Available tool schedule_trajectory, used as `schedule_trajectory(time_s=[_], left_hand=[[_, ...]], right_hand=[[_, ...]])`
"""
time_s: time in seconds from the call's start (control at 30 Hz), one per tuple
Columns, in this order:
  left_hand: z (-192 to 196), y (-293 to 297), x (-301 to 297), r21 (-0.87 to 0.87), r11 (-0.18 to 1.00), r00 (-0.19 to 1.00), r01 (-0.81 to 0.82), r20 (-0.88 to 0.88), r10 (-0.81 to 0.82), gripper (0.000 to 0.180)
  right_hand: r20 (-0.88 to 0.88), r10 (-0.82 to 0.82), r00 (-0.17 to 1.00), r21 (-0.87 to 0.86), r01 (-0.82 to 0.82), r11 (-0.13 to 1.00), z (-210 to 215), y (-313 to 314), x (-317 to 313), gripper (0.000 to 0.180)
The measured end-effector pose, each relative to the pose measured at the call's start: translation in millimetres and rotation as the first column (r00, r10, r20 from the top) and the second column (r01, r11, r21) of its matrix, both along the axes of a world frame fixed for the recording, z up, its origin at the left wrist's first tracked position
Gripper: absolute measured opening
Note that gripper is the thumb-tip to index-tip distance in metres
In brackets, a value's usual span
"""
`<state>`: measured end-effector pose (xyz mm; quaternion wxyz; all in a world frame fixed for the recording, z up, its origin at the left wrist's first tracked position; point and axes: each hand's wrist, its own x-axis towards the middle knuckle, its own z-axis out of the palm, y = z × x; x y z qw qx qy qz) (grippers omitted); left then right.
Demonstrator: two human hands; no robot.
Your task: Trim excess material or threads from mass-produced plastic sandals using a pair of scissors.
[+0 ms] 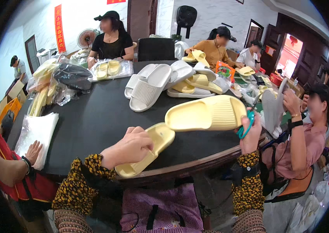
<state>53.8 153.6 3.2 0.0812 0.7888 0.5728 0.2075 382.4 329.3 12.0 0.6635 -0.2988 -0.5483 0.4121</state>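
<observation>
My left hand (131, 145) is closed on a pale yellow slipper (160, 138), tilted at the table's near edge. Part of that slipper is hidden behind my fingers. My right hand (251, 134) grips the strap end of a second yellow slipper (195, 114), held level over the table with its insole facing up. Teal-handled scissors (246, 126) are in the same right hand, the loops around my fingers and the blades mostly hidden. Where the two slippers come together, the heel of the right one overlaps the toe of the left one in view; I cannot tell if they touch.
Grey slippers (151, 91) and more yellow ones (203, 82) lie piled on the dark table (90, 128). Clear plastic bags (40, 130) lie at the left under a co-worker's hand (34, 151). Bagged slippers (108, 70) stand farther back. At the right, a co-worker holds a grey slipper (274, 106).
</observation>
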Motion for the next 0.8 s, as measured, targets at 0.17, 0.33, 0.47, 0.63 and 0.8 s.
schedule_trajectory(time_s=[0.17,0.33,0.47,0.63,0.8], left_hand=[[-18,-13,-7,0.208,0.97,0.991,-0.125,0.062,0.115,0.025],[-4,-49,-5,-0.029,0.954,0.954,-0.3,-0.013,0.3,0.058],[-25,-70,-5,-0.18,0.897,0.913,-0.404,-0.02,0.407,0.089],[-41,-72,-12,-0.248,0.893,0.916,-0.375,0.053,0.399,0.093],[-43,-76,-14,-0.24,0.872,0.901,-0.427,-0.037,0.432,0.094]], right_hand=[[0.099,0.094,0.991,-0.073,-0.087,0.994,-23,3,-15,0.039],[0.191,0.125,0.974,-0.158,-0.095,0.983,-35,9,-28,0.036],[0.214,0.253,0.944,-0.189,-0.214,0.958,-38,19,-40,0.042],[0.206,0.477,0.855,-0.277,-0.416,0.866,-34,24,-61,0.044],[0.232,0.608,0.76,-0.393,-0.499,0.773,-21,23,-69,0.04]])
